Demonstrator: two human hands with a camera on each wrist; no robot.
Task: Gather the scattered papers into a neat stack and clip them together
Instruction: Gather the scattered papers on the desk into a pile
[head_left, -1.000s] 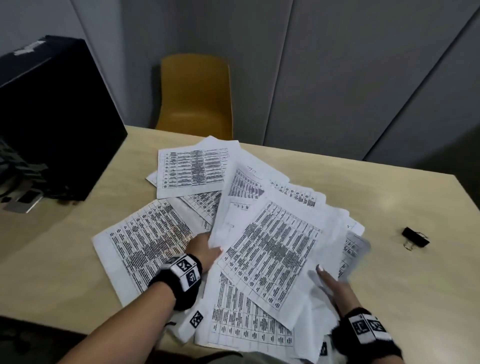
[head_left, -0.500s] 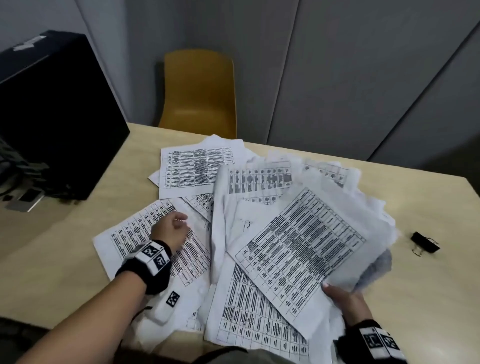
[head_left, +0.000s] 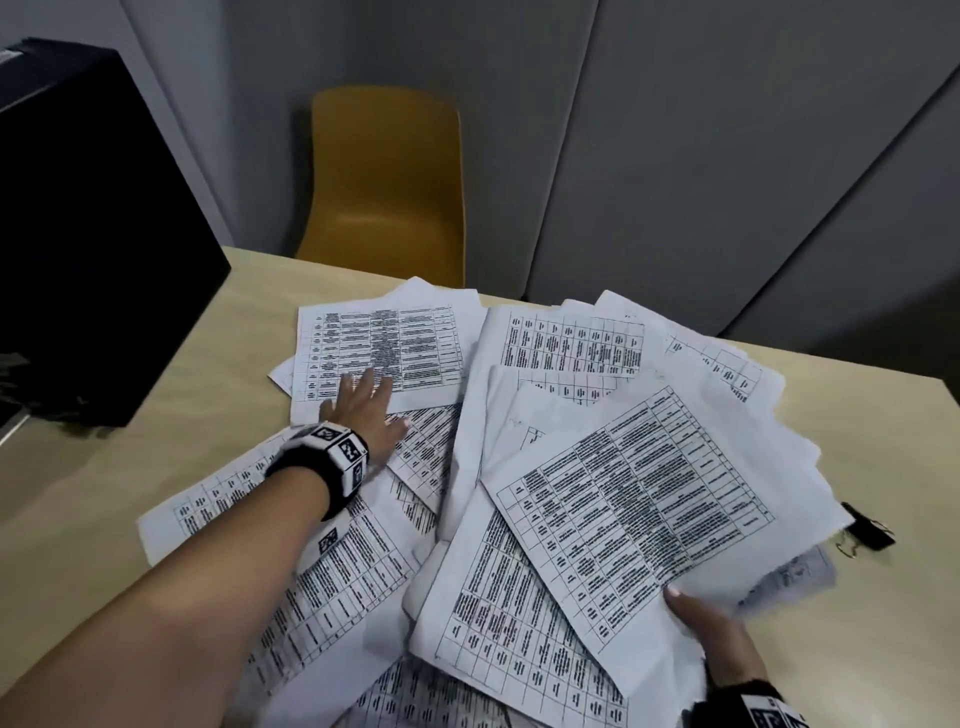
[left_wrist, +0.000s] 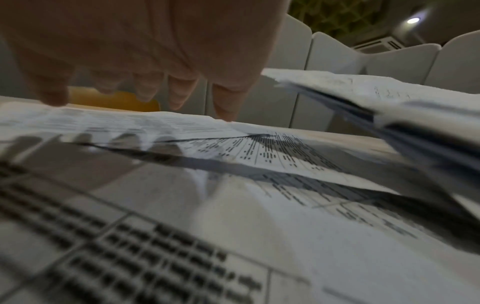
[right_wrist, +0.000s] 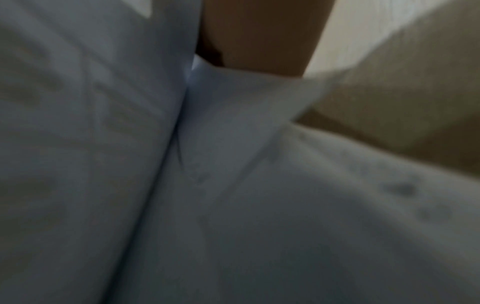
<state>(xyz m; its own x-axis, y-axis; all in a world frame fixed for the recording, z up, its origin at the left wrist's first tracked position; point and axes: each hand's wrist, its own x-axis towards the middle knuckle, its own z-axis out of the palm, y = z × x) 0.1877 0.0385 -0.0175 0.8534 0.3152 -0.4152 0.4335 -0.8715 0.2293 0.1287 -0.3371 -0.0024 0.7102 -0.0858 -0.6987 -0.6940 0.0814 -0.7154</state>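
Note:
Several white sheets printed with black tables lie fanned over the light wooden table (head_left: 883, 395). My right hand (head_left: 711, 631) grips a loose bundle of papers (head_left: 634, 499) at its near corner, thumb on top, lifting it off the table. My left hand (head_left: 366, 410) reaches forward with fingers spread flat, fingertips on the far-left sheet (head_left: 384, 343). In the left wrist view the straight fingers (left_wrist: 179, 90) hover just over that sheet (left_wrist: 155, 125), with the held bundle (left_wrist: 389, 98) raised at the right. A black binder clip (head_left: 867, 530) lies on the table right of the bundle.
A black box-like object (head_left: 88, 223) stands on the table's left side. A yellow chair (head_left: 387, 182) sits behind the far edge, before grey wall panels. More sheets (head_left: 332, 587) lie under my left forearm near the front edge.
My left hand let go of the near sheets and reached forward to the far-left sheet, fingers spreading. The right hand lifted and swung its bundle to the right, toward the clip.

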